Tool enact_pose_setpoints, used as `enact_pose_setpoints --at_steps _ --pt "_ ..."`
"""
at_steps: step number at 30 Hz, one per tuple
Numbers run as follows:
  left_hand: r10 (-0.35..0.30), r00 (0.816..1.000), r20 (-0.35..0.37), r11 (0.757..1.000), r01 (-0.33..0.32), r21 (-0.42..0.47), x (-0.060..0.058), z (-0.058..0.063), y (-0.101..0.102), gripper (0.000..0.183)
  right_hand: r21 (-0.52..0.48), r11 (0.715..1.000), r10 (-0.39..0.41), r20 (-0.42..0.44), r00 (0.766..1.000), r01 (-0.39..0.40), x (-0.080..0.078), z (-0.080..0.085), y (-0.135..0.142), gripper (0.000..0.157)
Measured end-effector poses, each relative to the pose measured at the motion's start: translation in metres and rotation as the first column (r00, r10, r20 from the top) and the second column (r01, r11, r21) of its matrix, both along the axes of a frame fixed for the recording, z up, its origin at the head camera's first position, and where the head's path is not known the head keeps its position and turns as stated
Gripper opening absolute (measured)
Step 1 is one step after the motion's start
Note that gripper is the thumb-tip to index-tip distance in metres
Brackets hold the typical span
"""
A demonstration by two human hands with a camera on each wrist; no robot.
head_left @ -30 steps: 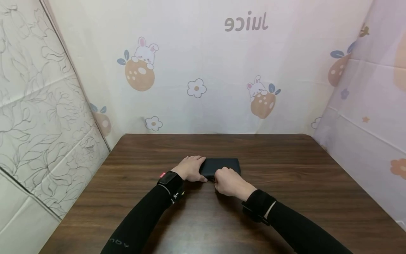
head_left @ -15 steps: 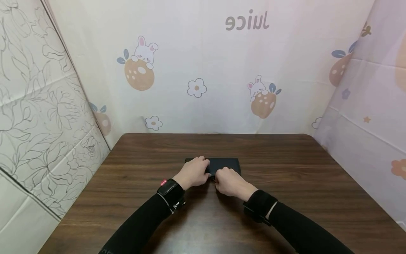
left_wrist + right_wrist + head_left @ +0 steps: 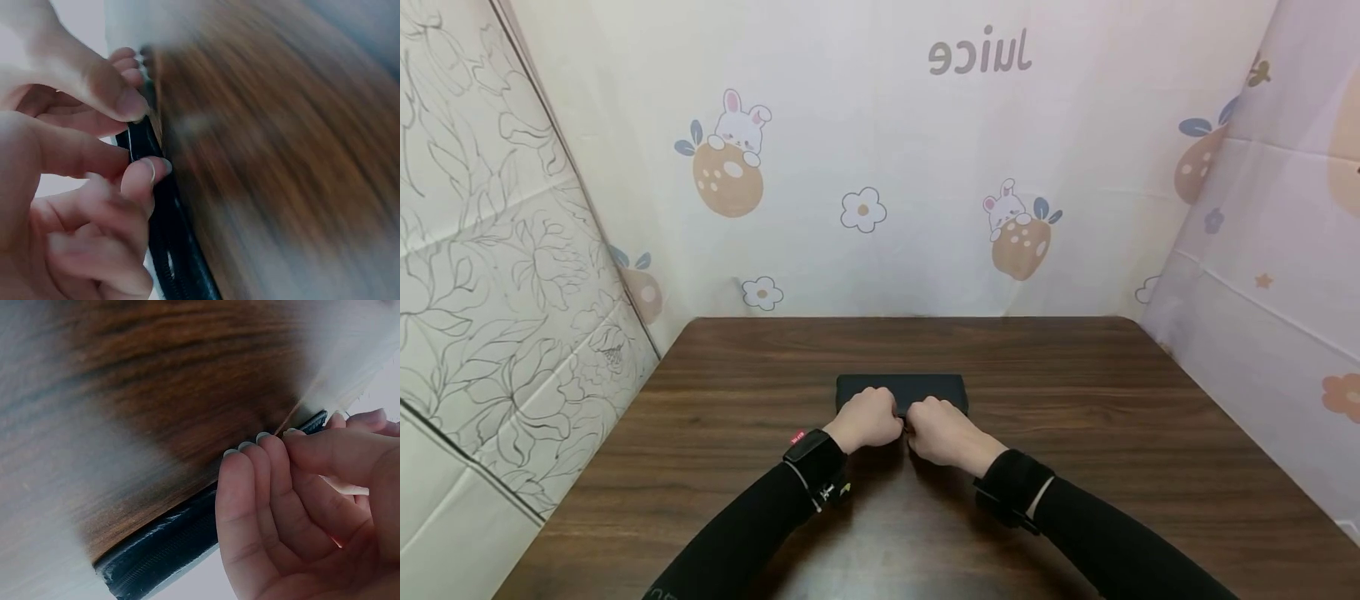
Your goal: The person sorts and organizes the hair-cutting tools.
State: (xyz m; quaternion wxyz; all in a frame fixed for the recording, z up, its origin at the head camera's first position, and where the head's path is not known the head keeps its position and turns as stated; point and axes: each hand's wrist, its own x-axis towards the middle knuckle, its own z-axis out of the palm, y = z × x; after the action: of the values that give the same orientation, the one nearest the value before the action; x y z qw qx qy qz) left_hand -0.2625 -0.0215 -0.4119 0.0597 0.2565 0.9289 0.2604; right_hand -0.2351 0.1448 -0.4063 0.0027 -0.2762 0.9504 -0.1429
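A long black zippered wallet [image 3: 917, 387] lies flat on the wooden table, its near long edge toward me. Teeth of a zipper [image 3: 169, 265] run along that edge in the left wrist view. My left hand [image 3: 869, 418] pinches the edge near its middle, thumb above and index finger below, other fingers curled. Close beside it, my right hand [image 3: 942, 429] pinches the same edge with thumb and fingertips; its curled fingers [image 3: 234, 487] cover part of the zipper side. Whatever zip pull lies between the fingertips is hidden. The two hands almost meet.
The brown wood-grain table [image 3: 1060, 367] reaches back to a pale curtain [image 3: 865, 125] printed with rabbits, fruit and flowers. A white panel [image 3: 497, 275] with line-drawn flowers borders the left side. Another printed curtain [image 3: 1285, 275] hangs along the right.
My left hand has slid right from the wallet's left end to its middle, and its spread fingers have curled into a pinch. The right hand and the wallet stay in place.
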Motion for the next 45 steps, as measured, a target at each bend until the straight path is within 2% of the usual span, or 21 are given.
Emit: enact_pose_setpoints --at_steps 4,10,13,21,28,33,39,43,45 --pt "0.033 0.995 0.099 0.996 -0.042 0.083 -0.001 -0.003 0.001 0.055 -0.007 1.000 -0.013 0.028 1.000 0.014 0.001 0.000 0.000 0.032" --pt "0.049 0.981 0.190 0.983 -0.081 0.166 -0.005 -0.010 0.003 0.048 -0.013 1.000 -0.012 0.023 1.000 0.012 0.001 0.000 0.000 0.026" --pt "0.069 0.977 0.204 0.981 -0.104 0.165 -0.007 -0.011 0.005 0.047 -0.012 1.000 -0.003 0.006 1.000 0.003 0.000 0.000 0.000 0.024" --pt "0.105 0.978 0.180 0.981 -0.131 0.142 -0.006 -0.008 0.007 0.043 -0.017 1.000 0.023 -0.003 1.000 -0.023 0.000 0.000 0.002 0.026" --pt "0.151 0.984 0.092 0.984 -0.158 0.078 0.005 -0.006 0.010 0.042 -0.002 1.000 0.024 -0.068 0.997 -0.025 0.000 0.001 0.004 0.033" --pt "0.138 0.990 0.008 0.990 -0.138 -0.015 0.011 -0.004 0.014 0.042 0.007 1.000 0.025 -0.107 0.994 -0.024 -0.002 0.003 0.005 0.035" --pt "0.107 0.984 -0.142 0.978 -0.129 -0.161 0.016 -0.002 0.018 0.048 0.022 1.000 0.014 -0.185 0.983 -0.010 -0.005 0.006 0.008 0.022" --pt "0.081 0.977 -0.198 0.971 -0.122 -0.206 0.017 -0.002 0.019 0.049 0.043 0.999 -0.004 -0.232 0.973 0.015 -0.007 0.010 0.008 0.009" --pt "0.073 0.976 -0.204 0.969 -0.118 -0.216 0.017 -0.001 0.018 0.049 0.058 0.998 -0.010 -0.237 0.971 0.024 -0.009 0.011 0.009 0.006"
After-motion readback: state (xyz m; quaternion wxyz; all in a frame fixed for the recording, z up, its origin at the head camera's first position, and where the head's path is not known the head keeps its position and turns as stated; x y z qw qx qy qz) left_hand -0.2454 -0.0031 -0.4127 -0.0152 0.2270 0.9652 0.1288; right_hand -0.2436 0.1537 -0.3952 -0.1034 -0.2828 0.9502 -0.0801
